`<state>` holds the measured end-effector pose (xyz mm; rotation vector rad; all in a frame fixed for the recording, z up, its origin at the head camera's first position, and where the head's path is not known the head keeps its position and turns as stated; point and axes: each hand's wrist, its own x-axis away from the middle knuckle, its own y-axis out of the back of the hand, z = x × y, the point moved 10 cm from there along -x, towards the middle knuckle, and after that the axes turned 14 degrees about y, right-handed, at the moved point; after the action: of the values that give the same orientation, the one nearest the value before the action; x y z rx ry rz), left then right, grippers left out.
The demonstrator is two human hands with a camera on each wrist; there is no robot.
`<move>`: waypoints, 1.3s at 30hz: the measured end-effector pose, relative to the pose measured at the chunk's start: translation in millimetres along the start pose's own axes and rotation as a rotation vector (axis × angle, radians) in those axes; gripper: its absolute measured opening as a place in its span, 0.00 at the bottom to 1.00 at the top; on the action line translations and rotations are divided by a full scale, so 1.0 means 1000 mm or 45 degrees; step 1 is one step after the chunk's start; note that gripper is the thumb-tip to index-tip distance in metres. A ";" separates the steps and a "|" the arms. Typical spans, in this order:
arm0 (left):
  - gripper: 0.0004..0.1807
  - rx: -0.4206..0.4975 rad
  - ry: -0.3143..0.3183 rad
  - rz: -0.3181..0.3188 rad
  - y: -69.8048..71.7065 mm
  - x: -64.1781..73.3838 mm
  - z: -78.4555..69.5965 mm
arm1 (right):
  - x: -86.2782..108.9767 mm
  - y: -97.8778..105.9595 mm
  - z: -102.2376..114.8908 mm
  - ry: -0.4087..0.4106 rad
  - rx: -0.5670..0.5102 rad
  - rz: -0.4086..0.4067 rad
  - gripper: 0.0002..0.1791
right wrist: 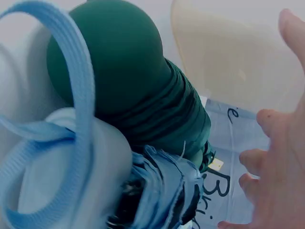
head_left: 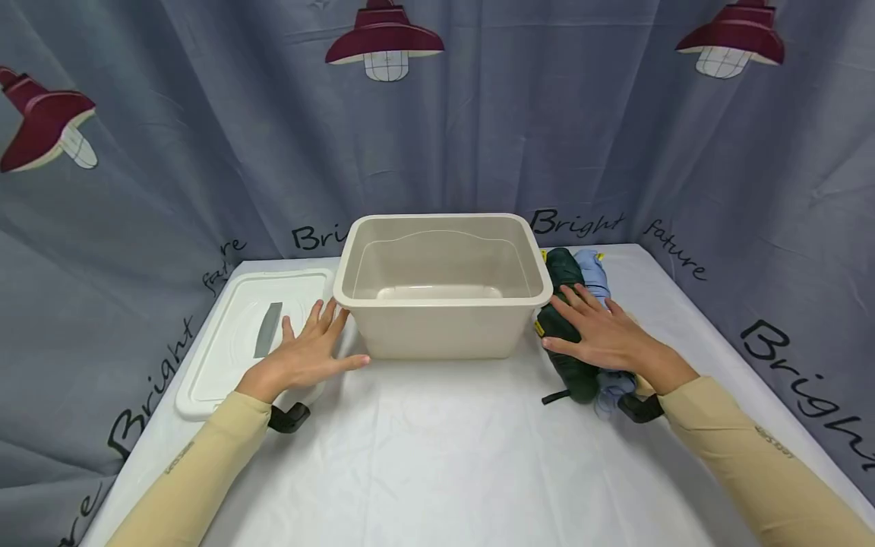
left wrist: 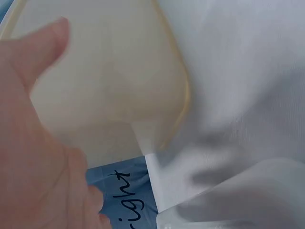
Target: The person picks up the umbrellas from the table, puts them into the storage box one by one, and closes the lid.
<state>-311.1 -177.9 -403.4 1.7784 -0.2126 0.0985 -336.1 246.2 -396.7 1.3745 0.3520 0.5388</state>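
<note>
A beige plastic storage bin stands upright on the table, its top uncovered and its inside bare. My left hand is at the bin's left side, fingers spread and straight, fingertips right by the rim. On the other side my right hand spreads its fingers near the right wall, overlapping the folded umbrellas in the head view. One is a dark green umbrella; beside it lies a light blue umbrella with a looped wrist strap. Neither hand grips anything.
A white lid with a grey handle lies flat left of the bin. A cream-coloured item shows partly beneath my right wrist. Behind the white-covered table hangs a grey-blue curtain with printed lamps.
</note>
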 end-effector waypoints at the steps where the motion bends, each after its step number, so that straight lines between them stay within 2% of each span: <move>1: 0.61 0.022 0.002 -0.002 0.001 0.000 0.001 | 0.000 0.002 0.000 0.011 0.015 -0.032 0.53; 3: 0.60 0.080 0.009 -0.017 0.004 -0.002 0.004 | -0.001 0.007 0.002 0.042 0.033 -0.117 0.52; 7: 0.50 0.239 0.016 -0.078 0.017 -0.006 0.007 | -0.001 0.018 0.000 0.038 -0.015 -0.261 0.42; 11: 0.37 0.386 0.062 -0.187 0.035 -0.008 0.012 | -0.003 0.020 -0.002 -0.019 -0.129 -0.294 0.34; 14: 0.29 0.488 0.107 -0.309 0.052 -0.009 0.016 | -0.005 0.019 -0.002 -0.021 -0.191 -0.316 0.33; 17: 0.26 0.596 0.136 -0.425 0.069 -0.011 0.019 | -0.007 0.017 -0.001 -0.015 -0.236 -0.336 0.32; 20: 0.28 0.684 0.165 -0.482 0.082 -0.016 0.018 | -0.010 0.016 -0.001 -0.016 -0.262 -0.353 0.32; 23: 0.34 0.710 0.193 -0.466 0.089 -0.023 0.013 | -0.012 0.014 -0.001 -0.018 -0.267 -0.361 0.32; 27: 0.39 0.683 0.217 -0.369 0.091 -0.034 0.002 | -0.014 0.012 0.000 -0.027 -0.269 -0.358 0.32; 32: 0.36 0.634 0.198 -0.321 0.092 -0.044 -0.011 | -0.015 0.010 0.000 -0.041 -0.278 -0.344 0.32; 39: 0.35 0.626 0.153 -0.292 0.094 -0.044 -0.018 | -0.014 0.011 -0.001 -0.048 -0.263 -0.330 0.32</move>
<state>-372.1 -175.8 -317.6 2.2642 0.1151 0.0972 -349.4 240.6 -387.5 1.1179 0.4246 0.3244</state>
